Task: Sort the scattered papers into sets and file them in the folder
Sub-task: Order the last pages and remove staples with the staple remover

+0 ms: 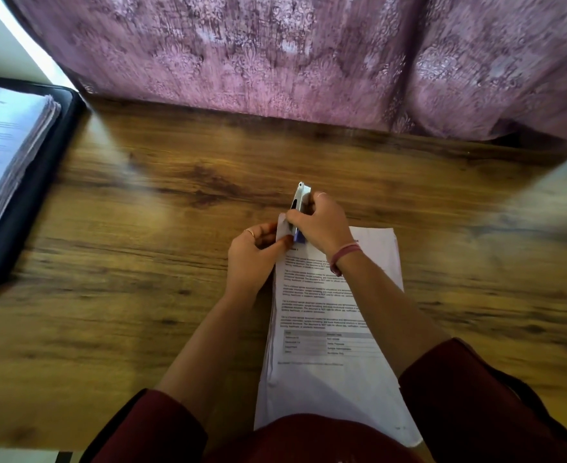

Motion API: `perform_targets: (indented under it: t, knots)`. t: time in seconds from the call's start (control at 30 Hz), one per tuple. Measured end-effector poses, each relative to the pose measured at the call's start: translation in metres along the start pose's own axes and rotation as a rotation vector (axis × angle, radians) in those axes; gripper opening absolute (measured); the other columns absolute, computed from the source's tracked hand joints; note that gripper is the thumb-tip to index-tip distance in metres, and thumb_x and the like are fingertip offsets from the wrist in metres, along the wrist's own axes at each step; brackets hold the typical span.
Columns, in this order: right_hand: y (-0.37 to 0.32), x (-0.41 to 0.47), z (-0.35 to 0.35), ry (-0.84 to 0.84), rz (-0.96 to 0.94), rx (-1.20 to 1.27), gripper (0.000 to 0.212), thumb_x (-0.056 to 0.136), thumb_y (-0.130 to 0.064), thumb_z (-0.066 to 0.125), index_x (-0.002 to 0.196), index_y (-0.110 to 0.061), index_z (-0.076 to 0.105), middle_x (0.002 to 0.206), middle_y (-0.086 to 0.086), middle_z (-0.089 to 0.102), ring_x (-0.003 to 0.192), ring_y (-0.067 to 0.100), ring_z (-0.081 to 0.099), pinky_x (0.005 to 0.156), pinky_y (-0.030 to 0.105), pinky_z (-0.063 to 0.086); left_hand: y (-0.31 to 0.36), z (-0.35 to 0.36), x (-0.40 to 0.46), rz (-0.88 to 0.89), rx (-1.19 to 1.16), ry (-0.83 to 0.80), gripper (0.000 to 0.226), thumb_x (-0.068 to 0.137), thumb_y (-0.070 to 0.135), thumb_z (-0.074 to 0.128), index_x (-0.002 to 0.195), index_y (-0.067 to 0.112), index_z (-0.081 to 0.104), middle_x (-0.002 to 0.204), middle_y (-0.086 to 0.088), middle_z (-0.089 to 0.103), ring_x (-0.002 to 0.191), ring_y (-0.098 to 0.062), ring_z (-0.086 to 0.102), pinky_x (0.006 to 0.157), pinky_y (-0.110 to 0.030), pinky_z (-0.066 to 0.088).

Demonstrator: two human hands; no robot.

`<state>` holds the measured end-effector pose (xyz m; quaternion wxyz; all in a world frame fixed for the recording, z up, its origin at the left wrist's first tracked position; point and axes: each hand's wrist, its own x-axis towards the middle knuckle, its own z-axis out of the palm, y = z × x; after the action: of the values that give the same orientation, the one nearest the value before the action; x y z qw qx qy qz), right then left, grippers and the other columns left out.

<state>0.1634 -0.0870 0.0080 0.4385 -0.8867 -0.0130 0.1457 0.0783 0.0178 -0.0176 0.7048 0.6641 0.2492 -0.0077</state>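
The stack of papers (335, 315) lies on the wooden table (141, 262), its top-left corner lifted between the fingers of the left hand (253, 255), which pinch it. The right hand (322, 225) curls round a stapler (298, 212) closed over that corner, just above the left fingertips. If the pinch loosens, sheets could fan and staple crooked. The folder (38, 182) lies open well left of both hands

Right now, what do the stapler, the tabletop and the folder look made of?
Stapler: shiny silver metal with a blue, probably plastic, base. Tabletop: wood grain with a slight sheen, possibly laminate. Folder: matte black cover, material unclear.
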Motion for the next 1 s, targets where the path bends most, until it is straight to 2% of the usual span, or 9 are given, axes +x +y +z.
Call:
perform_targets:
  t: [0.1,0.23,0.37,0.47,0.63,0.7,0.8,1.0]
  knots:
    - [0.001,0.0,0.0,0.0,-0.002,0.023,0.02,0.087,-0.024,0.066,0.1,-0.014,0.055,0.094,0.001,0.063,0.087,0.016,0.063,0.076,0.027,0.055,0.002,0.0,0.001,-0.022,-0.051,-0.001,0.025,0.084,0.019,0.074,0.108,0.02,0.065,0.09,0.007,0.075,0.08,-0.011,0.073,0.061,-0.022,0.057]
    - [0.003,-0.001,0.001,-0.006,-0.014,0.02,0.019,0.089,-0.021,0.063,0.1,-0.017,0.05,0.094,0.0,0.059,0.086,0.016,0.061,0.076,0.028,0.054,0.002,0.002,0.001,-0.042,-0.096,0.009,0.028,0.083,0.018,0.074,0.107,0.023,0.061,0.089,0.008,0.075,0.079,-0.011,0.073,0.061,-0.022,0.057]
    - [0.006,-0.001,0.005,0.011,-0.04,0.002,0.02,0.089,-0.025,0.064,0.098,-0.02,0.047,0.082,-0.011,0.05,0.072,0.005,0.053,0.065,0.018,0.049,0.003,0.002,0.002,-0.048,-0.109,0.024,0.032,0.082,0.017,0.075,0.107,0.024,0.057,0.087,0.011,0.075,0.078,-0.01,0.073,0.058,-0.02,0.056]
    - [0.008,0.0,0.008,0.019,-0.067,0.01,0.021,0.087,-0.027,0.066,0.098,-0.021,0.048,0.08,-0.016,0.05,0.072,0.003,0.054,0.062,0.016,0.048,0.002,-0.001,0.004,-0.081,-0.106,0.049,0.04,0.081,0.017,0.076,0.115,0.019,0.054,0.086,0.011,0.074,0.078,-0.011,0.073,0.059,-0.023,0.057]
    - [0.012,0.003,0.006,0.03,-0.079,0.019,0.02,0.087,-0.029,0.065,0.098,-0.021,0.05,0.081,-0.01,0.057,0.079,0.012,0.061,0.07,0.026,0.054,0.002,-0.002,0.008,-0.135,-0.117,0.069,0.048,0.077,0.019,0.08,0.113,0.021,0.049,0.092,0.001,0.074,0.079,-0.011,0.073,0.062,-0.025,0.058]
    - [0.014,0.003,0.007,0.036,-0.087,0.035,0.018,0.088,-0.029,0.064,0.096,-0.023,0.049,0.078,-0.015,0.054,0.075,0.008,0.06,0.066,0.02,0.053,0.003,0.0,0.008,-0.148,-0.119,0.078,0.047,0.077,0.02,0.08,0.109,0.025,0.046,0.093,0.001,0.072,0.076,-0.009,0.073,0.058,-0.021,0.056]
    - [0.015,0.001,0.01,0.079,-0.094,0.07,0.018,0.087,-0.027,0.064,0.093,-0.027,0.047,0.076,-0.022,0.051,0.068,0.0,0.056,0.056,0.011,0.043,0.005,0.001,0.008,-0.171,-0.114,0.093,0.051,0.079,0.02,0.079,0.113,0.023,0.041,0.093,0.001,0.071,0.072,-0.004,0.071,0.052,-0.015,0.053]
    - [0.016,0.001,0.013,0.111,-0.099,0.112,0.02,0.086,-0.026,0.066,0.093,-0.025,0.048,0.078,-0.021,0.053,0.069,0.0,0.057,0.054,0.008,0.042,0.006,0.001,0.009,-0.197,-0.092,0.079,0.053,0.081,0.021,0.077,0.115,0.021,0.037,0.097,0.0,0.071,0.073,-0.004,0.071,0.053,-0.015,0.052]
